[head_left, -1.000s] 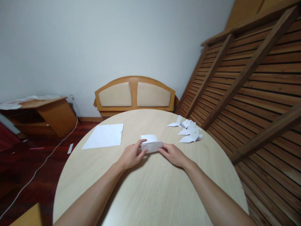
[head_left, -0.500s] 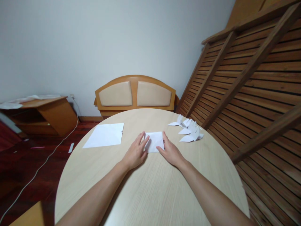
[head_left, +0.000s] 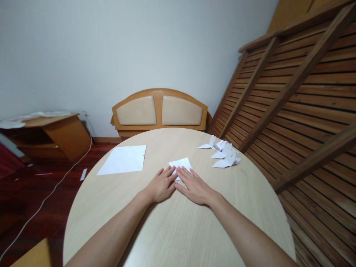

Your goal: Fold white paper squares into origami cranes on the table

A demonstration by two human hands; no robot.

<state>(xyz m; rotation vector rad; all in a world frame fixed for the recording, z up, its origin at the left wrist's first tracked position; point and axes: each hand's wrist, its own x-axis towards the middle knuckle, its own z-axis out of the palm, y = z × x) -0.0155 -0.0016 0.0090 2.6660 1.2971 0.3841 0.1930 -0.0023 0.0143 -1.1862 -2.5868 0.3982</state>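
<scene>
A small folded sheet of white paper (head_left: 180, 162) lies on the round table in front of me, its near part covered by my fingers. My left hand (head_left: 162, 184) rests with outstretched fingers on its near left side. From the other side, my right hand (head_left: 194, 186) lies flat on the paper's near right part. The fingertips of both hands meet close together over the sheet, and neither hand grasps it.
On the pale round table (head_left: 172, 230), a larger white sheet (head_left: 122, 159) lies to the left. Several folded white paper figures (head_left: 226, 155) are clustered at the right. Beyond stand a padded headboard (head_left: 160, 109), a slatted wooden frame (head_left: 303, 96) and a low cabinet (head_left: 66, 133).
My hands have moved from the paper's left and right edges onto its near part, and the fingers have flattened. The small paper has turned slightly.
</scene>
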